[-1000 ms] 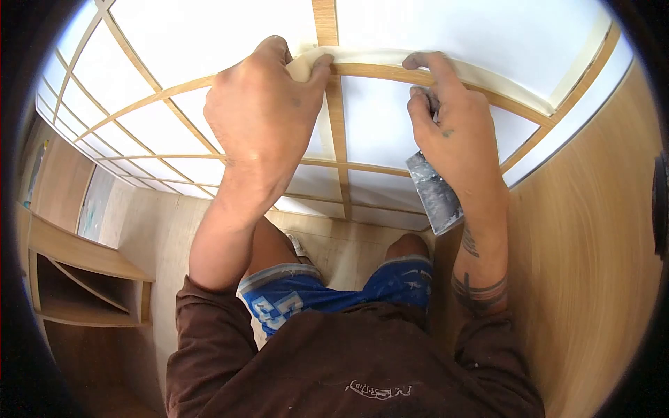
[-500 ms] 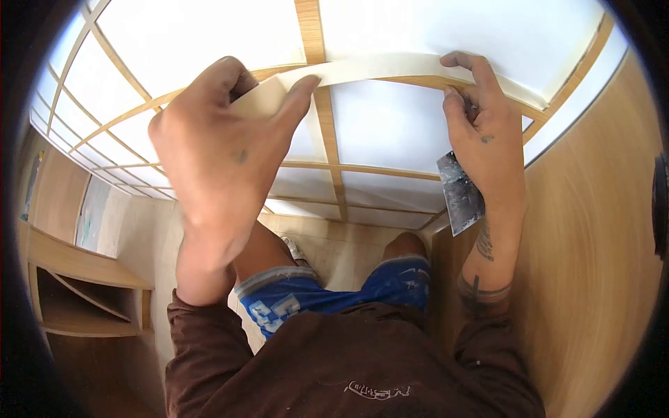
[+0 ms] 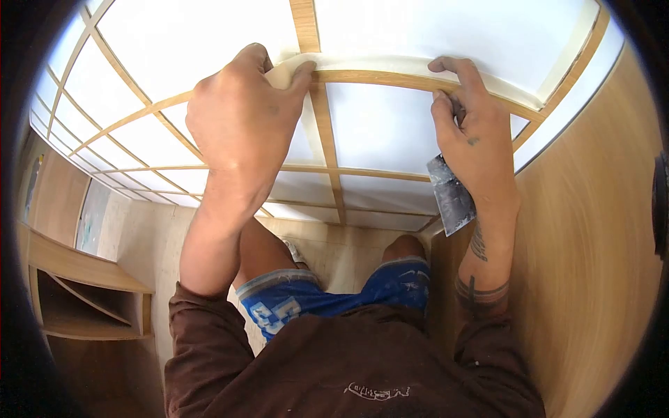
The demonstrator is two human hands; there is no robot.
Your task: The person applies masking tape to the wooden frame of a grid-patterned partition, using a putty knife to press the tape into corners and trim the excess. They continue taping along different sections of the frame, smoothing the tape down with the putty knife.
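Observation:
A cream strip of masking tape [image 3: 376, 64] runs along the upper edge of a horizontal wooden bar [image 3: 376, 76] on the white-paned lattice. My left hand [image 3: 244, 118] is closed on the left end of the tape, thumb and fingers pinching it near an upright bar. Whether a roll sits behind those fingers is hidden. Tucked in my right hand [image 3: 477, 132] is a putty knife [image 3: 453, 198], its stained blade pointing down below the palm. The index finger of that hand touches the tape's right part, with the thumb below at the bar.
A wooden panel [image 3: 585, 244] stands close on my right. At the lower left is an open wooden shelf unit [image 3: 90, 265]. The lattice wall [image 3: 139, 42] continues to the left, and pale floor [image 3: 348, 244] shows below between my legs.
My left hand has moved right and slightly up, toward the upright bar. The tape now lies closer above the horizontal bar, leaving more wood showing. My right hand has shifted slightly left.

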